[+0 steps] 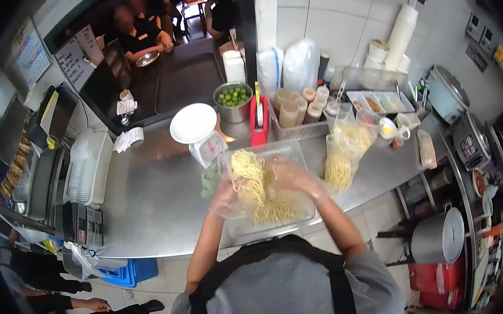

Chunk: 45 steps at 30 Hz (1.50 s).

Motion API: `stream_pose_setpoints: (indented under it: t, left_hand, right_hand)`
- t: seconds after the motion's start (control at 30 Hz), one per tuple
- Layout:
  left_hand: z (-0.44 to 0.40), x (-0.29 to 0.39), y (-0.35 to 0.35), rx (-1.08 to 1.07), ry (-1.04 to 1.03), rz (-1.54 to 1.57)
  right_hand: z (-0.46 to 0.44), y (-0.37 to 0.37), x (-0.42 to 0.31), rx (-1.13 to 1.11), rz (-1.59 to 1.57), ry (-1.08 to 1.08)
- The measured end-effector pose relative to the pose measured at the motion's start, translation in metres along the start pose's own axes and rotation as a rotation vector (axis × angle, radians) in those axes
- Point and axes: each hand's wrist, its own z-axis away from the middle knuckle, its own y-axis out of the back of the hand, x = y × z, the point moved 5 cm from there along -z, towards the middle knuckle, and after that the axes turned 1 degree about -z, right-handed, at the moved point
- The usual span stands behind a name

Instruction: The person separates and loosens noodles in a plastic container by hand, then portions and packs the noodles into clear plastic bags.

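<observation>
A clear plastic tub (300, 217) with pale yellow noodles (275, 212) in it stands at the counter's front edge. My left hand (225, 195), in a clear plastic glove, is closed at the left side of a raised bunch of noodles (249, 171). Clear plastic surrounds this bunch; whether it is a bag I cannot tell. My right hand (297, 177), also gloved, reaches over the tub to the bunch's right side. Its fingertips are blurred among the noodles. Right of the tub, filled clear bags of noodles (339, 171) stand on the counter.
Behind the tub are a white dial scale (208, 146), a red tape dispenser (259, 122), a pot of green limes (233, 99) and a basket of bottles (301, 131). A white basket (88, 168) stands left. People are beyond the pass-through; another person's hand (98, 305) shows lower left.
</observation>
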Motion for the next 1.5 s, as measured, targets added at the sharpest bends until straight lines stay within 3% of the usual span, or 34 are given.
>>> stream_pose_setpoints:
  t: [0.03,0.13,0.23,0.33,0.43,0.47,0.53,0.63,0.7,0.83,0.93,1.03,1.13,1.23,1.33,1.43,1.5]
  left_hand:
    - [-0.004,-0.003,-0.002,-0.045,-0.004,0.009]
    - [0.003,-0.001,-0.009,-0.138,0.045,0.083]
    - [-0.003,-0.021,0.008,-0.041,0.011,0.165]
    - [-0.011,-0.031,0.028,-0.021,-0.040,0.121]
    - [-0.032,-0.079,0.082,0.023,-0.138,-0.465]
    - [-0.025,-0.074,0.081,0.002,-0.167,-0.617]
    - [-0.006,-0.052,0.066,-0.044,-0.229,-0.920]
    - [0.022,-0.034,0.055,-0.219,-0.048,-0.778]
    - [0.040,-0.002,0.030,-0.170,-0.107,-0.788]
    - [0.025,-0.019,0.016,-0.157,-0.266,-0.632]
    - [0.012,-0.045,0.029,-0.139,-0.095,-0.458]
    - [0.008,-0.008,0.036,-0.050,-0.098,-0.653]
    - [-0.011,-0.036,0.058,-0.037,0.081,-0.543]
    - [-0.028,-0.055,0.054,-0.023,0.176,-0.664]
    - [-0.022,-0.014,0.020,-0.225,-0.108,-0.602]
    - [-0.018,-0.026,0.037,-0.136,-0.271,-0.458]
    - [-0.014,-0.036,0.049,-0.105,-0.116,-0.365]
  right_hand:
    - [0.006,0.013,-0.014,0.118,-0.089,0.025]
    - [0.007,-0.039,-0.013,-0.382,-0.007,-0.148]
    - [0.029,-0.111,-0.007,0.209,0.611,0.139]
    - [0.018,-0.110,0.005,0.398,0.247,0.135]
    - [0.000,-0.106,0.036,0.013,0.144,0.091]
    - [0.001,-0.091,0.039,0.014,0.054,0.048]
    - [0.006,-0.041,0.014,0.149,0.144,0.192]
    - [0.006,0.012,-0.015,0.214,0.049,0.262]
    - [0.005,0.035,-0.028,0.314,-0.024,0.319]
    - [-0.017,-0.005,-0.011,0.188,-0.477,0.092]
    - [-0.016,-0.018,0.006,0.320,-0.678,0.111]
    - [-0.004,-0.007,0.017,0.407,-0.578,-0.018]
    - [-0.010,-0.053,0.046,-0.080,0.015,0.102]
    - [0.007,-0.062,0.040,-0.109,-0.255,0.312]
    - [0.001,-0.030,0.007,-0.105,-0.869,0.082]
    - [-0.014,-0.046,0.021,0.081,-1.038,-0.093]
    - [-0.016,-0.065,0.004,0.006,-0.564,-0.047]
